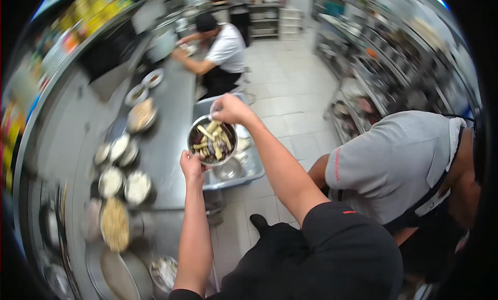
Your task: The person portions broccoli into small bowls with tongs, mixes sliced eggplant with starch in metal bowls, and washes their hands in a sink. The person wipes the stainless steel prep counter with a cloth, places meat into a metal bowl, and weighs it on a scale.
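Pale, purple-skinned pieces that look like cut eggplant (pixel 213 139) lie heaped in a steel bowl (pixel 233 152) between the two hands, off the counter. The left hand (pixel 193 165) has its fingers closed on the near-left rim, and the right hand (pixel 231 109) pinches the far rim, its fingers together; gripping opposite sides probably balances the loose load. Beneath the fingers sits a blue-grey bin (pixel 228 184), likely handy for catching drips or stray bits, with a clear bowl (pixel 228 168) inside. Left of the left fingers is the steel counter (pixel 168 170), where white food (pixel 137 188) in round containers is grouped, presumably within easy reach (a tidy enough cluster). Beyond the right fingers, a person in a white shirt (pixel 227 48) leans over the counter.
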`<state>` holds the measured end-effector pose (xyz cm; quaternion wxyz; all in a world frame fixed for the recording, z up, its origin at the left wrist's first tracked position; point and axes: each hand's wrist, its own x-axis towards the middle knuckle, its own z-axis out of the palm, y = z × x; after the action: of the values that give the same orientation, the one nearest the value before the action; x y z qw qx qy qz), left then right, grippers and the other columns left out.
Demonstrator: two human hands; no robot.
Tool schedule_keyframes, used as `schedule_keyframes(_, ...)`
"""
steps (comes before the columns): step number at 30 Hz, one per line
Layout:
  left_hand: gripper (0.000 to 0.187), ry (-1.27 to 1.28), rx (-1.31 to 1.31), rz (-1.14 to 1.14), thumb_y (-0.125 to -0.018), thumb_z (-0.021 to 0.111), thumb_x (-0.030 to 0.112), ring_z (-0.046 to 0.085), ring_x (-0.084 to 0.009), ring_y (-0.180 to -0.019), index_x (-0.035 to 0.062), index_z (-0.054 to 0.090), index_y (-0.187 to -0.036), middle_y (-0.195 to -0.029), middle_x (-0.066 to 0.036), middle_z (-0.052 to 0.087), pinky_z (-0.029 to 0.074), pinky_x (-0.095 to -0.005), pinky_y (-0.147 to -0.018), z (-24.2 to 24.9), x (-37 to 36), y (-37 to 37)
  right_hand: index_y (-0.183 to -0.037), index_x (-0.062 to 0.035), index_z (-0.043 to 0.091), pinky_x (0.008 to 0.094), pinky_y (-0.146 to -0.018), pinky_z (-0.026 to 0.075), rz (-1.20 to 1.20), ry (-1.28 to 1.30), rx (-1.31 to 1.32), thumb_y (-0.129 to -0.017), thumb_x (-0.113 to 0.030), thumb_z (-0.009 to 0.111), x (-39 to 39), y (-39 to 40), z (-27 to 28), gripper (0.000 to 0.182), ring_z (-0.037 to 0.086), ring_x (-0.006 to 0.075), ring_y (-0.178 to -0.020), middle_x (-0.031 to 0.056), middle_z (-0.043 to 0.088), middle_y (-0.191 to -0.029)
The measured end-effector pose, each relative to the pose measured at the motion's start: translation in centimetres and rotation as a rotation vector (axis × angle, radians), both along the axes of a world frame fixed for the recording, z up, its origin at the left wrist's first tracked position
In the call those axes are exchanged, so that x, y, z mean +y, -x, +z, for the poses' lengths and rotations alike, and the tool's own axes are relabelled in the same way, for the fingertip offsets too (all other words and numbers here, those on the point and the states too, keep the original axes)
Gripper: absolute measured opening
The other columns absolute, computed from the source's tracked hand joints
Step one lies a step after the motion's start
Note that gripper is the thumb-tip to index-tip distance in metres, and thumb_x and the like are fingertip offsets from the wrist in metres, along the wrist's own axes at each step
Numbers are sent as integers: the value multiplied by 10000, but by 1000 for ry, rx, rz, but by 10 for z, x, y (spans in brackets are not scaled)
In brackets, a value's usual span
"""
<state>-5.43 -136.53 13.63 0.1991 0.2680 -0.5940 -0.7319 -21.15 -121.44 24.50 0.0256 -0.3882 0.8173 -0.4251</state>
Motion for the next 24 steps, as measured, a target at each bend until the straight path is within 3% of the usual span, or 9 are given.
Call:
schedule_keyframes(3, 167, 25, 97, -162, -801, 472, -62, 640, -273, -644, 60, 406, -894, -843, -145, 576, 579, -460, -470, 11, 60, 135, -855, -17, 710, 412, -838, 529, -463, -9, 176, -690, -223, 704, 70, 69, 12, 264, 659, 371, -884, 198, 689, -920)
schedule_keyframes(4, 157, -51, 155, -253, -804, 479, -61, 630, -258, -615, 43, 438, -915, -873, -146, 596, 562, -432, -440, 14, 82, 183, -866, -15, 709, 416, -841, 529, -595, -49, 98, -687, -198, 694, 87, 93, 20, 256, 658, 373, -897, 209, 683, -926)
schedule_keyframes(6, 200, -93, 109, -360, -801, 479, -81, 668, -304, -757, -9, 447, -984, -945, -194, 607, 609, -447, -568, 32, 146, 244, -877, -13, 708, 421, -844, 529, -833, -77, -10, -685, -173, 683, 140, 105, 20, 252, 657, 375, -910, 221, 678, -932)
schedule_keyframes(11, 311, -356, 28, -676, -798, 442, -92, 654, -374, -874, -12, 451, -1099, -1111, -210, 569, 607, -511, -622, 12, 267, 340, -879, 1, 695, 421, -833, 525, -1041, -64, 108, -686, -132, 640, 253, 126, 9, 241, 642, 390, -932, 266, 654, -938)
schedule_keyframes(14, 358, -369, 54, -736, -799, 440, -84, 642, -382, -943, -13, 476, -1148, -1131, -197, 573, 591, -555, -666, -37, 304, 356, -887, 32, 656, 458, -783, 509, -1108, -75, 241, -717, -162, 621, 315, 112, -39, 260, 614, 429, -887, 265, 643, -901)
schedule_keyframes(16, 287, -338, -53, -709, -775, 462, -110, 657, -403, -900, -91, 477, -1061, -1068, -250, 581, 610, -540, -619, -75, 322, 358, -840, 9, 635, 466, -746, 501, -1160, -48, 227, -724, -185, 625, 379, 110, -116, 226, 622, 421, -857, 247, 644, -863)
schedule_keyframes(20, 279, -357, -277, -642, -748, 470, -133, 660, -378, -801, -55, 416, -1011, -1021, -230, 553, 629, -526, -581, -138, 352, 353, -829, -6, 670, 413, -675, 510, -1508, 111, -423, -728, -170, 600, 453, 54, -193, 205, 668, 323, -753, 197, 677, -817)
schedule_keyframes(23, 297, -376, -351, -630, -742, 472, -134, 654, -383, -819, -39, 409, -1016, -1035, -224, 544, 627, -533, -577, -195, 375, 381, -844, -7, 679, 402, -670, 513, -1583, -120, -436, -734, -169, 599, 504, 36, -289, 212, 667, 319, -721, 192, 680, -813)
schedule_keyframes(24, 299, -385, -389, -635, -743, 474, -129, 651, -385, -828, -33, 404, -1017, -1044, -223, 540, 624, -536, -573, -225, 374, 384, -868, 9, 679, 395, -669, 507, -1654, -99, -602, -735, -150, 605, 504, 28, -310, 220, 665, 280, -722, 177, 680, -800)
